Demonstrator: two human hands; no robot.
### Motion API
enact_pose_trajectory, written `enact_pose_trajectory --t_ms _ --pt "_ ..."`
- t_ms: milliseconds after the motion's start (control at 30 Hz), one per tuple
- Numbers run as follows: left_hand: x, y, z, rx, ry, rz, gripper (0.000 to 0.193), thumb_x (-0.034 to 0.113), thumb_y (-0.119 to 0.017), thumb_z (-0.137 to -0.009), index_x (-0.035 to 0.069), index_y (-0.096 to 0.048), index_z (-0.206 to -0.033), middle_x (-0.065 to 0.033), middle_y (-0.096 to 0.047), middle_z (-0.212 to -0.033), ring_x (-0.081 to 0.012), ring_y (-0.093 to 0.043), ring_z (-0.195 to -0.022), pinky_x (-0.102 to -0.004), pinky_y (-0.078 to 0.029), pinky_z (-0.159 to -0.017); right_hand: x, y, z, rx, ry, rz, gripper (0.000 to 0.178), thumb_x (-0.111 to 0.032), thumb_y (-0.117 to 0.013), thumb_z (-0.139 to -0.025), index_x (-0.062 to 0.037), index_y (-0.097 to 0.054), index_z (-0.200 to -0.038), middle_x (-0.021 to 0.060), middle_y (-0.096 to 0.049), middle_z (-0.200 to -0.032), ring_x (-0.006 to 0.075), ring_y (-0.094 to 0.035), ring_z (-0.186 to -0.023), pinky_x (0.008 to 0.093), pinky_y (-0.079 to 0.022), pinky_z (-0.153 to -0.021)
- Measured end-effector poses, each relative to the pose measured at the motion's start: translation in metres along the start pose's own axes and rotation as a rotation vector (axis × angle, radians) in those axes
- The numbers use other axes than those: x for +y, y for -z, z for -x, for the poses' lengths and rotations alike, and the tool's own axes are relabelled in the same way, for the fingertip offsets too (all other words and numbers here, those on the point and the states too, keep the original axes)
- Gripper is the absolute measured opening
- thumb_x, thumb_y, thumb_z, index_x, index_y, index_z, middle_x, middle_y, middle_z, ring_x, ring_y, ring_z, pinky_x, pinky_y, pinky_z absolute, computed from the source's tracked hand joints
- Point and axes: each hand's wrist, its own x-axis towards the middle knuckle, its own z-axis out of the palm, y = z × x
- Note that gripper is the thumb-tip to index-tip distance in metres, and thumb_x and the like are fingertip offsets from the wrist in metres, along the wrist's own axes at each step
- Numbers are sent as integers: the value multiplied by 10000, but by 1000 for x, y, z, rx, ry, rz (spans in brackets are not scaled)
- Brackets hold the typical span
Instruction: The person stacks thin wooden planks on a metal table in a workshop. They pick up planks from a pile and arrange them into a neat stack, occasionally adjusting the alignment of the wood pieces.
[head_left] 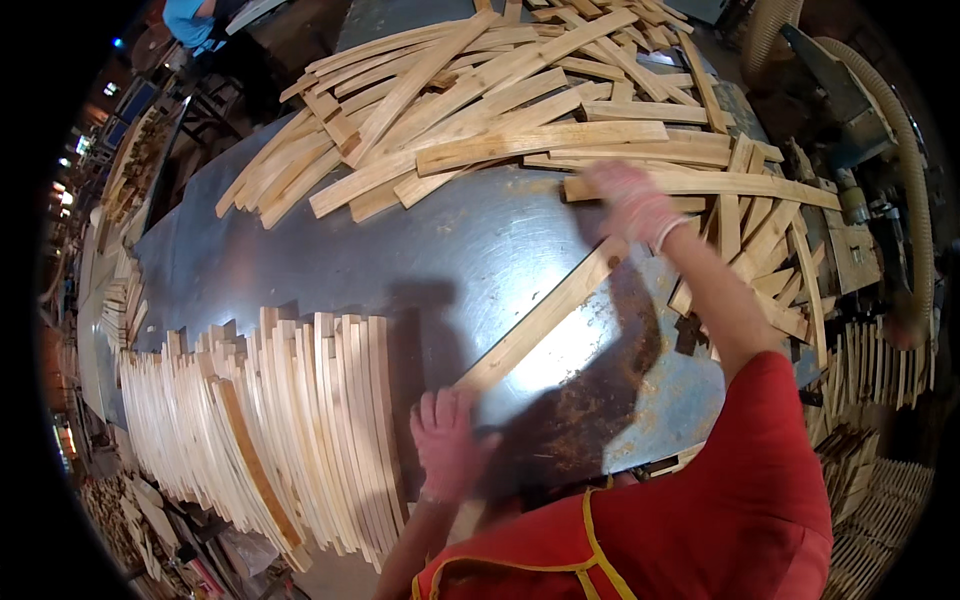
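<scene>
Head view, only cam I've got. Metal table (300,260) fills the centre of the frame. One long wood slat (545,318) lies diagonally across it, long axis running from lower centre up toward centre right.

Left hand (447,440), lower centre, pink-gloved, lies flat w/ fingers spread near the slat's lower end; palm down, open, not wrapped round anything I can see. Whether it presses the slat's tip or just sits beside it, can't tell.

Right hand (632,205), upper centre-right, is motion-blurred over the slat's upper end and the edge of the loose pile of slats (520,110) that covers the upper part of the frame. Grip state: can't tell, too smeared.

So the slat spans between both hands, one at each end; left is nearer the low end, right nearer the high end.

Lower left: a tight stack of slats on edge (270,430), just beside the left hand. Upper right: a ribbed dust hose (905,150) over a machine.
</scene>
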Motion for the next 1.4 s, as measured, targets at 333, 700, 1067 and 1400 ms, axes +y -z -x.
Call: enact_pose_trajectory --t_ms 333,700,1067,1400 --pt "-23 -25 14 -345 189 102 577 352 -725 -949 125 -554 -1451 -173 -714 -1227 -418 -720 -1066 -548 -575 -873 12 -23 30 -218 -112 -185 664 -362 -694 -968 -154 -540 -1579 224 -778 -1091 366 -762 -1034 453 -579 -934" --pt "-43 -27 168 -55 500 499 391 285 -656 -1014 67 -625 -1338 -251 -714 -1106 -470 -694 -1016 -550 -565 -862 -332 -30 107 -624 -553 -822 648 -500 -606 -995 28 -642 -1369 277 -765 -1094 411 -749 -1035 486 -568 -956" --pt "-91 -27 162 101 288 -69 709 336 -765 -856 43 -573 -1472 -197 -579 -1436 -412 -502 -1389 -571 -378 -1194 -347 -21 96 -647 -143 -890 701 -518 -644 -994 -20 -561 -1481 252 -713 -1286 402 -688 -1180 456 -530 -1057" --pt "-20 -21 113 34 -25 123 723 239 -827 -782 111 -549 -1438 -164 -519 -1467 -411 -488 -1401 -583 -414 -1127 41 12 144 -329 -1099 272 510 -383 -694 -973 -22 -661 -1332 251 -697 -1326 356 -655 -1288 435 -554 -1048"
